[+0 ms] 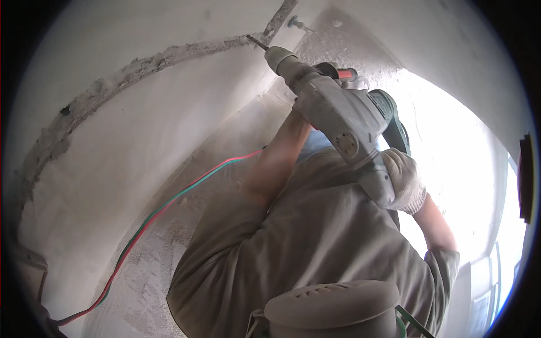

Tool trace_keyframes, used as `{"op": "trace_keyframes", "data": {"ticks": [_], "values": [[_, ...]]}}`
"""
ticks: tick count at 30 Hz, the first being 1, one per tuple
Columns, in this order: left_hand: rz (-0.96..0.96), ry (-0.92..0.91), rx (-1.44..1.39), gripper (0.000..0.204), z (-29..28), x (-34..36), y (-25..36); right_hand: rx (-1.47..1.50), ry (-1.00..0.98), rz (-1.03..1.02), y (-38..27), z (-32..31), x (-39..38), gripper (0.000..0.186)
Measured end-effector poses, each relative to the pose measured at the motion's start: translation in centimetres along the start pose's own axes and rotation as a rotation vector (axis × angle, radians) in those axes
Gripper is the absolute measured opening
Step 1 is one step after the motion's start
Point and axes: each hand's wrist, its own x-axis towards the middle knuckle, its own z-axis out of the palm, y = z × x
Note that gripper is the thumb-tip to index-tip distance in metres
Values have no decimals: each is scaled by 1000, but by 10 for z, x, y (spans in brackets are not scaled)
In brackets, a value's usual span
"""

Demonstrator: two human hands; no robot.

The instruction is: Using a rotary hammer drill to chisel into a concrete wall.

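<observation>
A grey, dust-covered rotary hammer [344, 121] slants up and leftward across the view. The tip of its drill bit [256, 41] meets the rough groove [186, 52] cut into the pale wall, near where a second groove branches upward. In a whitish work glove, my right hand [403, 174] is closed round the rear grip of the tool. My left forearm [282, 152] reaches up to the tool's near side; the left hand's fingers are hidden behind the tool's body. A black and red side handle [345, 74] sticks out beyond the tool's front part.
A red and green pair of cords [163, 208] runs along the dusty floor [152, 270] at left. A small fitting [296, 23] juts from the wall beyond the bit. Strong light floods the right side. A dusty respirator [332, 307] fills the lower edge.
</observation>
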Motion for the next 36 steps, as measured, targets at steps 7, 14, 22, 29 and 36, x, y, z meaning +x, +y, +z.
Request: {"op": "trace_keyframes", "data": {"ticks": [7,14,22,29,36], "values": [[434,46,1523,45,-24,-7,-18,-131,148,-96,-5,26,23,59],[-183,558,162,61,71,24,32,-104,39,-21,-12,26,22,56],[-158,406,273,34,81,27,33,-80,38,88,-38,14,43,63],[76,402,697,18,19,33,0,-103,116,13,-27,14,48,61],[-245,265,818,21,-4,-3,-1,25,143,64,-22,8,66,64]]}}
